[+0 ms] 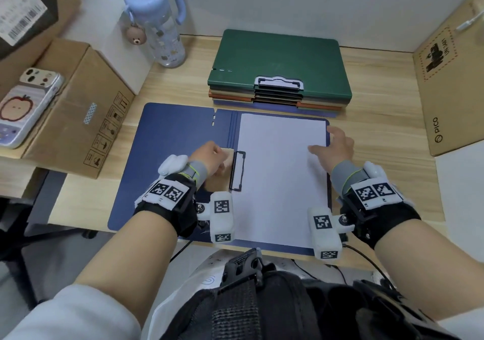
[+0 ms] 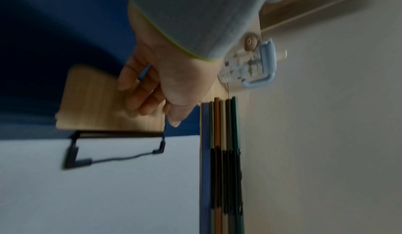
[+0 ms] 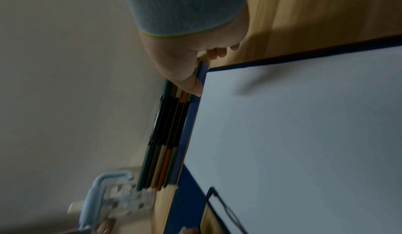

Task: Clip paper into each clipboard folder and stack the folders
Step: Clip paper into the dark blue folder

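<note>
An open blue clipboard folder (image 1: 162, 161) lies flat on the desk, with a white sheet of paper (image 1: 280, 177) on its right half. A black wire clip (image 1: 237, 171) reaches over the sheet's left edge. My left hand (image 1: 212, 156) grips the clip's wood-patterned tab (image 2: 93, 103), fingers curled on top and thumb at its side. My right hand (image 1: 332, 143) rests with loose fingers at the sheet's far right edge, thumb on the paper. Behind the open folder stands a stack of closed folders (image 1: 277, 65), a green one on top.
A pale blue water bottle (image 1: 159, 25) stands at the back left. A cardboard box (image 1: 86, 104) with a phone (image 1: 23, 106) on it borders the left side. Another cardboard box (image 1: 450, 91) stands on the right. The folder's near edge overhangs the desk front.
</note>
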